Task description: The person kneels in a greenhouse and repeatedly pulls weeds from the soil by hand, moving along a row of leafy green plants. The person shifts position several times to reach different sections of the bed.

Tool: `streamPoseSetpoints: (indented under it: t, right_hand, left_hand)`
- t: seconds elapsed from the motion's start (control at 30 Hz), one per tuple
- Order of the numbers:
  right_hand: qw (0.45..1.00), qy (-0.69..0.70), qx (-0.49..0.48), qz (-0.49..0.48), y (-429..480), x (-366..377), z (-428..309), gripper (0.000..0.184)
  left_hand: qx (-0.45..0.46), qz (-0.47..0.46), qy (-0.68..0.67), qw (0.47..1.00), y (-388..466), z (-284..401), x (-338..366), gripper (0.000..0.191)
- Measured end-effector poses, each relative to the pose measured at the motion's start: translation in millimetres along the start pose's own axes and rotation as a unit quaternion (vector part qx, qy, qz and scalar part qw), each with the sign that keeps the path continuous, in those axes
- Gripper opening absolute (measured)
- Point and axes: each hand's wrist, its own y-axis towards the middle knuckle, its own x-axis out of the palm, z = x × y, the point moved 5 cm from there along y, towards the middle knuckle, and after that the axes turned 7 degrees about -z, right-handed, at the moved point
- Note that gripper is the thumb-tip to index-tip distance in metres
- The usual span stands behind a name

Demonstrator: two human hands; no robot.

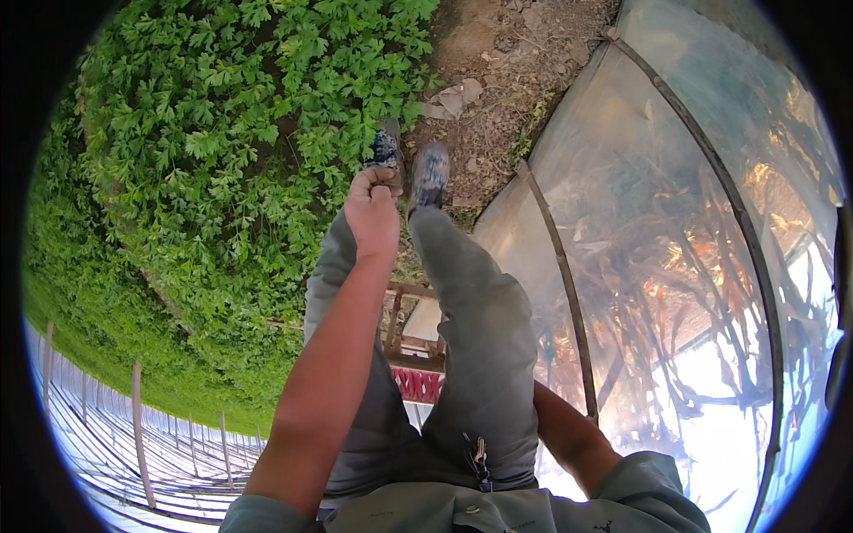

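My left hand (374, 190) is over my left shin, just below the patterned blue shoe (383, 150) in the picture. Its fingers are curled in, and nothing shows between them. My right forearm (566, 426) passes down behind my right thigh, so my right hand is out of view. Before me stand dense leafy green plants (233, 133), which look like celery, and their leaves reach my left foot. The other patterned shoe (430, 170) rests on the bare soil path (493, 73).
A wooden frame with a red woven strip (418, 385), perhaps a stool, shows between my legs. Clear plastic sheeting (640, 220) on curved poles (740, 206) slopes close on the right, with dry stalks behind it. Upright posts (138, 433) stand at far left. Keys (480, 456) hang at my waist.
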Motion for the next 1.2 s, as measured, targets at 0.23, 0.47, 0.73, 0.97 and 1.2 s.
streamPoseSetpoints:
  t: [0.23,0.47,0.73,0.97,1.2]
  right_hand:
    - [0.993,-0.099,-0.027,0.062,67.9,-73.5,-36.4,0.049]
    - [0.967,-0.206,-0.072,0.128,170.6,-154.8,-74.7,0.05]
    - [0.927,-0.304,-0.098,0.195,256.0,-234.6,-109.6,0.051]
    - [0.882,-0.374,-0.146,0.247,301.3,-291.6,-138.2,0.051]
    - [0.855,-0.393,-0.183,0.284,279.6,-347.5,-130.8,0.052]
  left_hand:
    - [0.039,-0.013,-0.09,0.995,39.2,80.1,21.3,0.026]
    - [0.097,-0.068,-0.192,0.974,45.5,151.7,55.5,0.022]
    - [0.084,-0.228,-0.186,0.952,27.4,179.4,139.4,0.022]
    - [0.219,-0.335,-0.113,0.909,-15.2,197.3,167.9,0.021]
    - [0.344,-0.311,-0.108,0.88,-79.4,138.7,185.4,0.019]
